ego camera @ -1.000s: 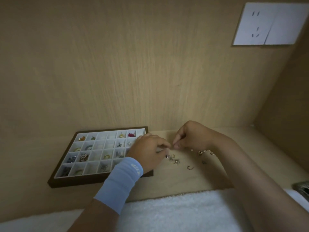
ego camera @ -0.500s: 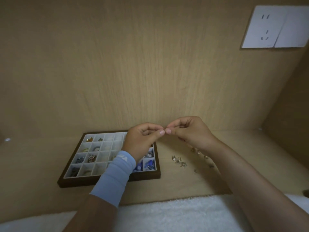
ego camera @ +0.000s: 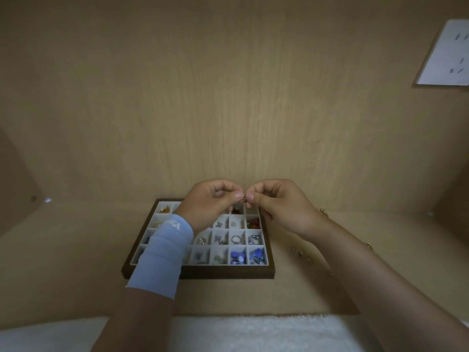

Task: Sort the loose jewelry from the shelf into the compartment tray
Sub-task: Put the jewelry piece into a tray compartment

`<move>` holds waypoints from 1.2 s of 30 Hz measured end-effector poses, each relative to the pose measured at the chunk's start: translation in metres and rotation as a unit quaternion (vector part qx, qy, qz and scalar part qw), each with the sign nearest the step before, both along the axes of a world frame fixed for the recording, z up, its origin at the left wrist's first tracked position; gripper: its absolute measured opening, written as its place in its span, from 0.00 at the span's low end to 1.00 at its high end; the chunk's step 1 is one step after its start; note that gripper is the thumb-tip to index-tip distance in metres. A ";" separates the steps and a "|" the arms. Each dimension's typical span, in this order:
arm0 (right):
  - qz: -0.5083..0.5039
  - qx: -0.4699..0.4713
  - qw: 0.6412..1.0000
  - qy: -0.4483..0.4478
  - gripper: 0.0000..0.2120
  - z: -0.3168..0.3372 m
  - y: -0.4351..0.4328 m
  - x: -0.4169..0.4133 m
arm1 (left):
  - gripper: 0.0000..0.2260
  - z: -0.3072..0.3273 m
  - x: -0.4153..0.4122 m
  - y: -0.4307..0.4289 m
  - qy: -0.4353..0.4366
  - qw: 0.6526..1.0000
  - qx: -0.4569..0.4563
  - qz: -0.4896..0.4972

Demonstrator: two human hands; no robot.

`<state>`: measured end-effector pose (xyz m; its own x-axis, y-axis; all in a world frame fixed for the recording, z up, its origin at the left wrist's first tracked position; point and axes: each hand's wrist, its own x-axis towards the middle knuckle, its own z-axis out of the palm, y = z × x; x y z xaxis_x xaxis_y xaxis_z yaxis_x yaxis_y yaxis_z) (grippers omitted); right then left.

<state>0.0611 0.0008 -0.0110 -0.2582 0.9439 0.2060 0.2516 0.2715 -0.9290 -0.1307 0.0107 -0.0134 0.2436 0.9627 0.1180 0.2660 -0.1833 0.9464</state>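
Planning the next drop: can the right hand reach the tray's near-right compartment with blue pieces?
Probably yes: that compartment lies uncovered near the right hand, though it and the left hand pinch a small piece.

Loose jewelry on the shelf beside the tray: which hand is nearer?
Right. The right hand hovers with its wrist just beside the loose jewelry; the left hand is over the tray, farther left. Both pinch a small piece.
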 end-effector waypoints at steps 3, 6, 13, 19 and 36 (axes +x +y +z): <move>0.002 0.051 0.990 -0.131 0.04 0.001 0.017 -0.019 | 0.03 -0.003 -0.026 0.008 0.053 0.996 0.047 0.061; 0.038 0.079 0.963 -0.254 0.03 0.002 0.031 -0.039 | 0.05 -0.016 -0.055 0.014 0.129 0.980 0.059 0.139; 0.110 0.105 0.868 -0.473 0.03 -0.001 0.049 -0.081 | 0.10 -0.040 -0.071 0.018 0.337 0.924 0.064 0.168; 0.086 0.142 0.838 -0.520 0.03 -0.004 0.053 -0.098 | 0.11 -0.043 -0.069 0.020 0.329 0.923 0.081 0.180; -0.011 0.013 0.919 -0.393 0.06 0.014 -0.001 0.045 | 0.10 -0.024 0.029 -0.006 0.252 0.963 0.094 -0.016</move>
